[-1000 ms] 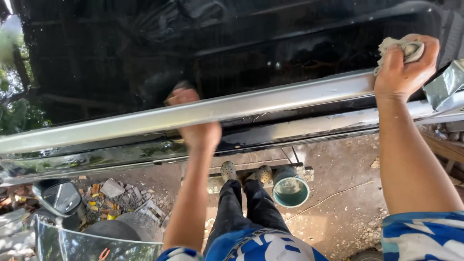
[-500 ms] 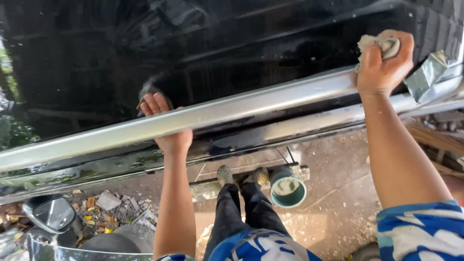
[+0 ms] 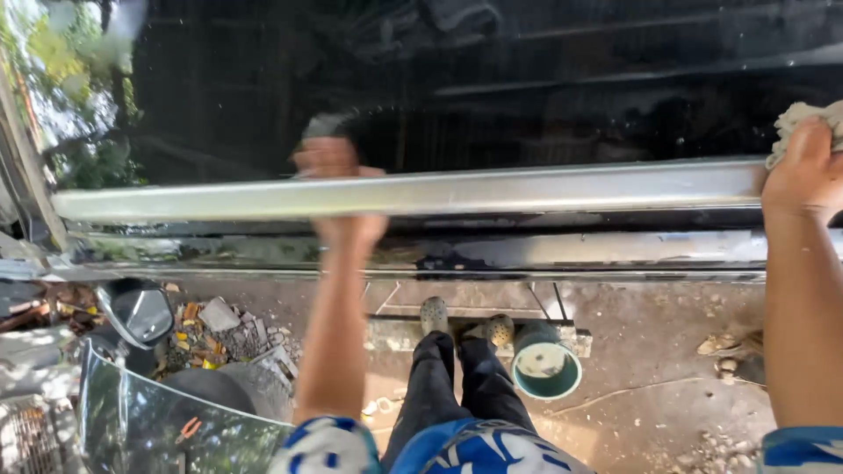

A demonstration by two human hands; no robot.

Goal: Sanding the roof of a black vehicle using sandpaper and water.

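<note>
On the metal rail [image 3: 527, 191] below the dark glass [image 3: 492, 79], the left hand [image 3: 338, 189] is blurred; its fingers wrap over the rail. At the rail's right end, the right hand [image 3: 803, 171] has its fingers closed on a pale rag [image 3: 803, 118], pressed against the glass. Below on the ground stands a green bucket [image 3: 546, 364].

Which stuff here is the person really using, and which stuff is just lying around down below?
In use:
- rag, bunched under the right hand
- dark glass panel
- metal rail, gripped by the left hand

Just lying about:
- green bucket
- scooter mirror
- clear windscreen
- rubble pile
</note>
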